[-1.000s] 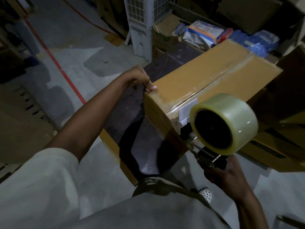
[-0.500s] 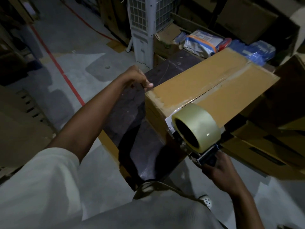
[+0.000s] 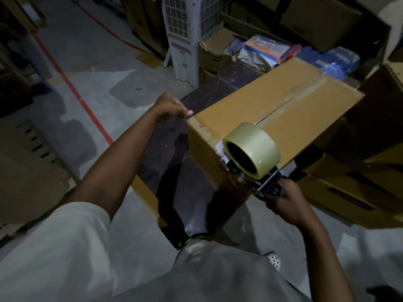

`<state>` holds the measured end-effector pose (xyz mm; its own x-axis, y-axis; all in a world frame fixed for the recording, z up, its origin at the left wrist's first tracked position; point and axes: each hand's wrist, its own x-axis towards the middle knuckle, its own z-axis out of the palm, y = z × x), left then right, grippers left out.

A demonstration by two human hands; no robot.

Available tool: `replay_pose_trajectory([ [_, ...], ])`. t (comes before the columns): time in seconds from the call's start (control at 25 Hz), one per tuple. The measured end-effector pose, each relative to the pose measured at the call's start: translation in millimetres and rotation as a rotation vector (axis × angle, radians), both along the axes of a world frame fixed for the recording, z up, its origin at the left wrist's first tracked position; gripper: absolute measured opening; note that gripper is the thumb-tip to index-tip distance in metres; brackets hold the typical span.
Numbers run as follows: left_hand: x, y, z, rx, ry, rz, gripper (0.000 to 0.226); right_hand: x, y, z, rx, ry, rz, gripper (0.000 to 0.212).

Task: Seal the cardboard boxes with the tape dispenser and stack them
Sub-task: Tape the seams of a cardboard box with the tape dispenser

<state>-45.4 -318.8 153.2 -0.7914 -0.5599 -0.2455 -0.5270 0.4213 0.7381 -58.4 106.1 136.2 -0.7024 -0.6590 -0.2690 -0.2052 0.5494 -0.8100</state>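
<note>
A long brown cardboard box [image 3: 272, 101] lies on a dark surface [image 3: 209, 90], its flaps closed. Clear tape shows along the far half of its centre seam. My right hand [image 3: 285, 203] grips the handle of the tape dispenser [image 3: 253, 149]. The dispenser's front end sits against the near end of the box at the top edge, in line with the seam, and its pale tape roll stands above that edge. My left hand [image 3: 172, 106] is curled in a loose fist just beside the box's near left corner, with nothing in it.
A white grilled appliance [image 3: 183, 40] stands behind the dark surface. An open carton of packets [image 3: 259, 49] and blue packs [image 3: 335, 62] lie at the back. Flat cardboard boxes [image 3: 349, 184] lie low on the right. A red floor line [image 3: 72, 86] runs on the left, near a cardboard sheet [image 3: 32, 162].
The dispenser moved away from the camera and up to the box's near top edge. My left hand slipped off the corner it was pressing and now sits beside it.
</note>
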Motion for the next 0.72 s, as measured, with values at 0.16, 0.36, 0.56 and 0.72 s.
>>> replay_pose_trajectory([
  [0.16,-4,-3,10,-0.011,-0.033,-0.069,0.030,-1,3,-1,-0.061,-0.079,-0.028,0.009],
  [0.36,-6,-6,38,-0.037,0.008,-0.104,0.025,0,2,5,-0.067,-0.079,-0.031,0.020],
  [0.56,2,-6,19,-0.017,-0.005,-0.133,0.030,-1,3,4,-0.070,-0.082,-0.016,0.015],
  [0.72,4,-8,-10,0.023,-0.028,-0.071,0.032,-2,1,-5,-0.046,-0.096,0.007,0.017],
])
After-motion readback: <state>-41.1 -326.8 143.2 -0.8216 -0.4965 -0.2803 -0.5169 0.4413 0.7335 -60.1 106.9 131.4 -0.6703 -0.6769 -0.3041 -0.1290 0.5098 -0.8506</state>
